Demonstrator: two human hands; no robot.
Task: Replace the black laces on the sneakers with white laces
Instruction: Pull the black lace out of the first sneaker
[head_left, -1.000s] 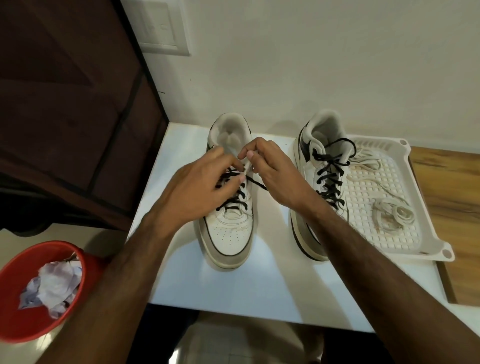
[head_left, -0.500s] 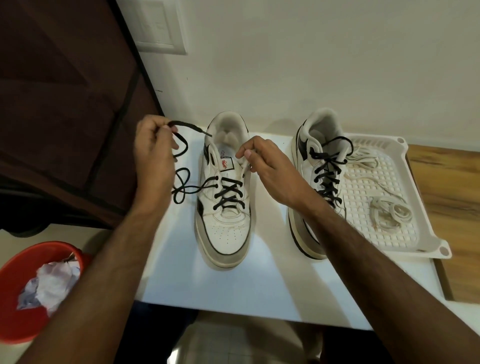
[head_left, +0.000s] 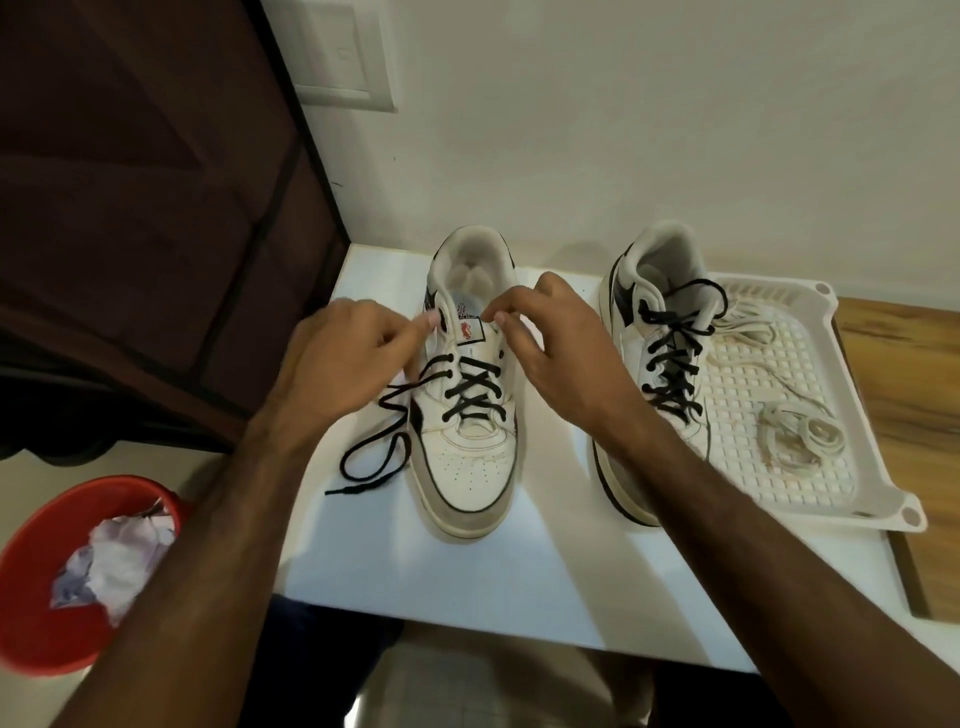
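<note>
The left sneaker, white with black trim, stands toe toward me on the white table. Its black lace is out of the top eyelets, and the freed length trails onto the table at the shoe's left. My left hand pinches the left eyelet flap near the collar. On the right flap beside the tongue, my right hand does the same. The right sneaker stands fully laced in black. White laces lie coiled in the white tray.
The tray sits at the table's right, partly over a wooden surface. A red bin with crumpled paper stands on the floor at lower left. A dark cabinet flanks the table's left; the wall is close behind the shoes.
My left hand pulled the black lace end out to the left, let it drop on the table, and came back to the shoe's collar. The right hand stayed on the shoe.
</note>
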